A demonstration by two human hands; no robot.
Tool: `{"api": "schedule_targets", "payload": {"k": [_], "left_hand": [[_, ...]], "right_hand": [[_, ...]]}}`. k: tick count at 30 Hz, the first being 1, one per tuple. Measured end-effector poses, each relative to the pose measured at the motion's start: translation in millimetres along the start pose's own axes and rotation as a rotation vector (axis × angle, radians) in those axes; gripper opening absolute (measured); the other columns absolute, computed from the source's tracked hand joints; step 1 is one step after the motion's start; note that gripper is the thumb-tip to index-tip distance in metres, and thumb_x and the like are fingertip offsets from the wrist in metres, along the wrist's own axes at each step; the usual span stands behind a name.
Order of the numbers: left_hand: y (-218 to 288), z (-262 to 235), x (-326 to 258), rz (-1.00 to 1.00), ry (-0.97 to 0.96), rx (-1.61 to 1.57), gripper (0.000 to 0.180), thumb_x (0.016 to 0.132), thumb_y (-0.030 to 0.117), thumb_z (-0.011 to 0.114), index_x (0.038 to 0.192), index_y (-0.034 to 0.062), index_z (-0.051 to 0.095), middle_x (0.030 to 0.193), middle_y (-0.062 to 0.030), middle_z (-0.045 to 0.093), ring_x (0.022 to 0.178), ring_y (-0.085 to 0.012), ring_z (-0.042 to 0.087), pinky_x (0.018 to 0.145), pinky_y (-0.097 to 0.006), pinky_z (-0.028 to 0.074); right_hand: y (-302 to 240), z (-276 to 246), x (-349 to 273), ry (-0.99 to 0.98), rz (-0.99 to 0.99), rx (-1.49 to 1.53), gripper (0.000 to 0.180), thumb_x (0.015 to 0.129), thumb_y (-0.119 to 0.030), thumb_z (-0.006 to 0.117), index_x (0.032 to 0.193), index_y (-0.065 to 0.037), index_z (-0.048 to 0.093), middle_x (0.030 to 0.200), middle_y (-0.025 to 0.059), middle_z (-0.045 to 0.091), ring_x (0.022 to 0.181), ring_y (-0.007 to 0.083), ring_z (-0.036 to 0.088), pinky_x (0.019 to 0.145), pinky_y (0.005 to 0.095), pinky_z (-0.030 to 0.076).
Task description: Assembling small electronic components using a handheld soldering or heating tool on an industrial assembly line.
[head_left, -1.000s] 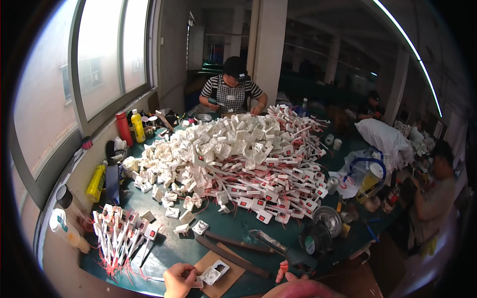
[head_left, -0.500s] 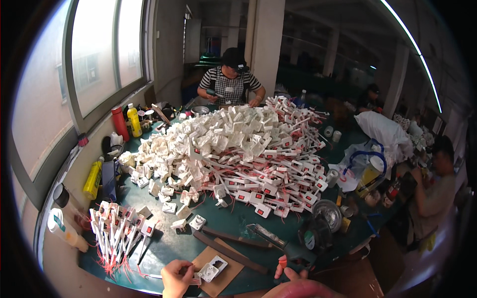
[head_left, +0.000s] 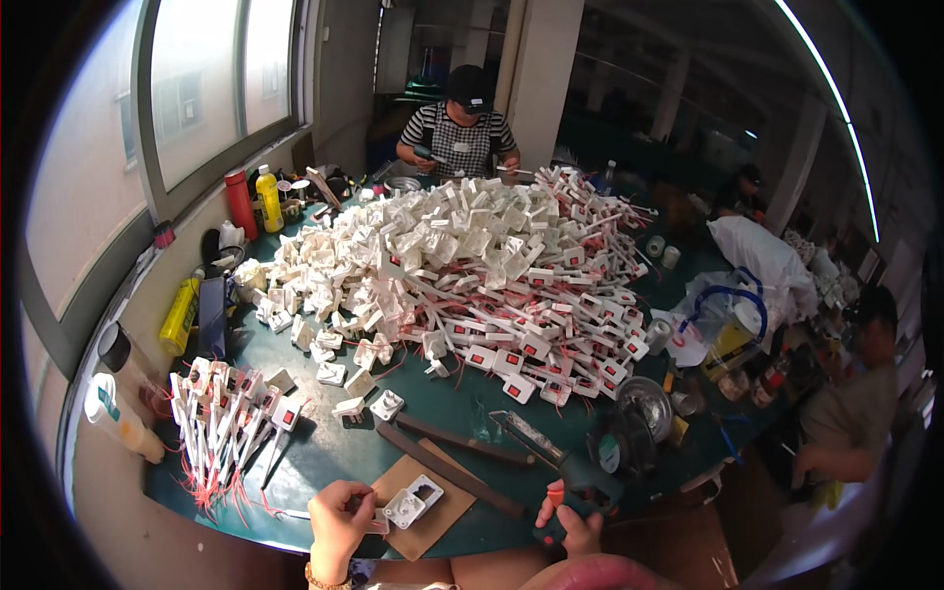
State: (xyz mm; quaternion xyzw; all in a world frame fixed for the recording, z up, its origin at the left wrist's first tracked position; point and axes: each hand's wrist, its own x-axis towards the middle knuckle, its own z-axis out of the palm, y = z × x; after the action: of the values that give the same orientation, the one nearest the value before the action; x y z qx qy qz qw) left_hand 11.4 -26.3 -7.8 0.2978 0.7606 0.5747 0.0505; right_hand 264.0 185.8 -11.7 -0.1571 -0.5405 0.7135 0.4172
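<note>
A small white plastic switch housing (head_left: 405, 506) is seen lying on a brown cardboard pad (head_left: 433, 531) at the near edge of the green bench (head_left: 324, 452). The left hand (head_left: 339, 519) is closed in a pinch on a small white piece at the housing's left side. The right hand (head_left: 575, 526) is curled around the dark grip of a powered driver (head_left: 590, 472).

The housing is judged light, rigid and smooth, likely to slide on the pad unless steadied at its edges; thin moulded walls may crack under hard pressure. It appears square, pale, with round recesses on its face.

A large heap of similar white parts (head_left: 462, 275) is noted mid-bench.
</note>
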Motion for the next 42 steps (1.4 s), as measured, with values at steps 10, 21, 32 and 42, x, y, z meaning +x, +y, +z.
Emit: {"api": "schedule_targets", "payload": {"k": [10, 21, 32, 42], "left_hand": [[13, -3, -13, 0.02, -0.015, 0.049, 0.004, 0.079, -0.003, 0.07, 0.082, -0.0033, 0.068, 0.068, -0.0079, 0.066, 0.058, -0.0102, 0.064, 0.052, -0.023, 0.049], [9, 0, 3, 0.11, 0.011, 0.041, 0.004, 0.083, 0.0, 0.068, 0.087, -0.0011, 0.067, 0.068, -0.003, 0.061, 0.054, -0.0065, 0.051, 0.051, -0.023, 0.041], [41, 8, -33, -0.063, -0.105, -0.156, 0.004, 0.079, 0.002, 0.07, 0.08, 0.0015, 0.066, 0.071, -0.002, 0.058, 0.059, -0.0084, 0.058, 0.053, -0.025, 0.046], [39, 33, -37, 0.04, 0.081, 0.218, 0.005, 0.071, 0.009, 0.072, 0.072, 0.0071, 0.067, 0.074, -0.0052, 0.055, 0.063, -0.0231, 0.059, 0.057, -0.035, 0.05]], "right_hand": [[2, -11, -10, -0.032, 0.009, 0.024, 0.036, 0.088, -0.017, 0.065, 0.117, 0.002, 0.055, 0.077, 0.0106, 0.061, 0.065, 0.0188, 0.061, 0.062, 0.0322, 0.052], [5, -2, 10, -0.056, -0.065, -0.025, 0.044, 0.089, -0.023, 0.061, 0.121, 0.004, 0.048, 0.078, 0.0124, 0.057, 0.064, 0.0179, 0.056, 0.06, 0.0305, 0.05], [4, -8, -4, -0.139, -0.15, -0.039, 0.045, 0.089, -0.026, 0.06, 0.122, 0.003, 0.048, 0.08, 0.012, 0.055, 0.067, 0.0175, 0.054, 0.06, 0.0307, 0.051], [-25, 24, -48, -0.189, 0.083, 0.0, 0.047, 0.088, -0.027, 0.065, 0.122, 0.002, 0.048, 0.078, 0.0112, 0.057, 0.065, 0.0184, 0.057, 0.057, 0.031, 0.051]]}}
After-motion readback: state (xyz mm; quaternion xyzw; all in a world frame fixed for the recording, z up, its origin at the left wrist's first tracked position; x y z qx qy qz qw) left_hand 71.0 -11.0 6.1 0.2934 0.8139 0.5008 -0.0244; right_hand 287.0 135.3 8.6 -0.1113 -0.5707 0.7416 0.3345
